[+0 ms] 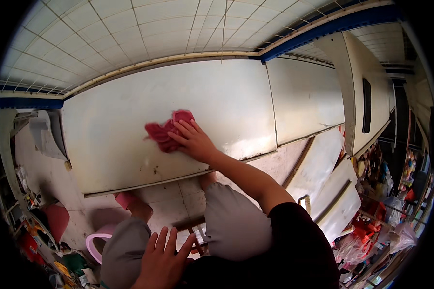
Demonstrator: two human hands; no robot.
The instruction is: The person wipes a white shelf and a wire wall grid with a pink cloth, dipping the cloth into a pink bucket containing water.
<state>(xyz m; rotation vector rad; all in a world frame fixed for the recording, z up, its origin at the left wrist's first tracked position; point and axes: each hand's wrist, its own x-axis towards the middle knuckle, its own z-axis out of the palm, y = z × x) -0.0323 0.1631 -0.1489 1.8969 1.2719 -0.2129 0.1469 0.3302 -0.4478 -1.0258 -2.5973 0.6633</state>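
A crumpled dark-red cloth (165,137) lies bunched on a white metal shelf board (226,91). Over the cloth's right side rests my right hand (196,140), its fingers pressing the fabric against the board; part of the cloth is covered by the palm. A few small dark specks mark the board just nearer to me than the cloth. My left hand (162,262) is above my lap beside my grey-trousered knee, fingers spread and holding nothing.
White wire-grid panels (169,29) rise behind the board. A second white board (304,96) adjoins it on the right, with an upright panel (369,96) beyond. Loose white panels (318,159) lean at right near plastic bags (361,245). A pink round-rimmed container (92,245) stands lower left.
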